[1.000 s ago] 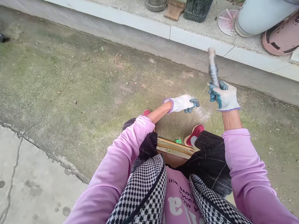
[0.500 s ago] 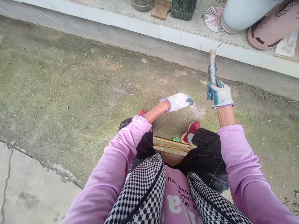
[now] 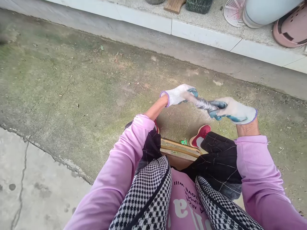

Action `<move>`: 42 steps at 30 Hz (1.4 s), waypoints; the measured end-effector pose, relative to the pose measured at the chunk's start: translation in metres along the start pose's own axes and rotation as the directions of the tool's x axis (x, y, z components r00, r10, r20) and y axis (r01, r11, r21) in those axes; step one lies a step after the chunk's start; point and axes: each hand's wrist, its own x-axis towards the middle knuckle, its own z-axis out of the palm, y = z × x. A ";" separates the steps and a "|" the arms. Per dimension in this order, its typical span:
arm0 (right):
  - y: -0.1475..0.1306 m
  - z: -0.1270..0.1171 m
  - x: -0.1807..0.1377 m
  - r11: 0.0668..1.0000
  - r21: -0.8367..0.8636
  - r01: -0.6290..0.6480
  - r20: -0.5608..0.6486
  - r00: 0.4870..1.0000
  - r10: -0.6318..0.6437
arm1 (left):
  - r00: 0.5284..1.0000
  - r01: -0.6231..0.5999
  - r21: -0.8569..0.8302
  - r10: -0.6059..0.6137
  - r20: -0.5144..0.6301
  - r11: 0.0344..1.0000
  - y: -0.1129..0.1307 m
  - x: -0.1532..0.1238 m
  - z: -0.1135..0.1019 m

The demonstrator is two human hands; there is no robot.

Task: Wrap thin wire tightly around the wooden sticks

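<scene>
The stick (image 3: 200, 102) looks blurred, wound with silvery thread (image 3: 206, 104), its end pale; the right hand (image 3: 231, 110) grips it; whether the left hand (image 3: 181, 93) does, I cannot tell.

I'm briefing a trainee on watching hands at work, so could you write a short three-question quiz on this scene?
1. Multiple choice: what colour is the small scrap on the ground beside the red right shoe? A) orange B) green C) purple
2. True or false: the left hand and the right hand both wear gloves.
3. Short answer: which hand is closed around the silvery winding on the stick?

Key: 1. B; 2. True; 3. The right hand.
</scene>
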 end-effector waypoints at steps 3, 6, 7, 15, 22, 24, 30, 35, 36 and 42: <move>-0.011 0.000 0.010 0.957 0.273 0.101 -0.176 0.983 -0.053 | 0.999 0.039 -0.007 -0.039 0.024 0.999 0.011 -0.008 0.008; -0.009 0.006 0.032 0.943 0.294 0.158 -0.377 0.926 -0.038 | 0.996 0.060 0.018 -0.061 0.064 0.998 0.022 -0.015 0.016; -0.006 0.008 0.039 0.959 0.243 0.146 -0.413 0.910 -0.033 | 0.995 0.065 0.030 -0.067 0.076 0.997 0.024 -0.017 0.019; 0.007 0.015 0.072 0.663 -0.730 -0.168 -0.253 0.967 -0.034 | 0.992 0.121 0.004 -0.121 -0.024 0.993 0.014 -0.013 0.011; 0.001 0.018 0.052 0.678 -0.734 -0.043 0.037 0.994 0.103 | 0.999 0.038 0.278 -0.033 -0.022 0.960 -0.003 -0.007 -0.011; -0.001 0.018 0.041 0.794 -0.607 -0.026 0.126 0.984 0.129 | 1.000 -0.010 0.308 0.018 -0.024 0.951 -0.006 -0.004 -0.012; -0.010 0.012 0.018 0.992 -0.127 0.023 0.146 0.989 -0.004 | 0.979 -0.101 0.110 0.119 -0.164 0.989 -0.007 0.013 -0.023; -0.025 0.016 0.020 0.993 0.051 0.104 -0.028 0.994 -0.103 | 0.685 -0.218 0.027 0.173 -0.708 0.975 -0.008 0.023 -0.052; -0.026 0.016 0.022 0.987 0.087 0.133 -0.084 0.989 -0.125 | 0.619 -0.233 0.053 0.190 -0.762 0.971 -0.007 0.019 -0.055; -0.024 0.010 0.048 0.969 -0.230 0.090 -0.326 0.931 -0.164 | 0.610 0.045 0.665 0.506 -0.609 0.746 0.010 -0.026 -0.030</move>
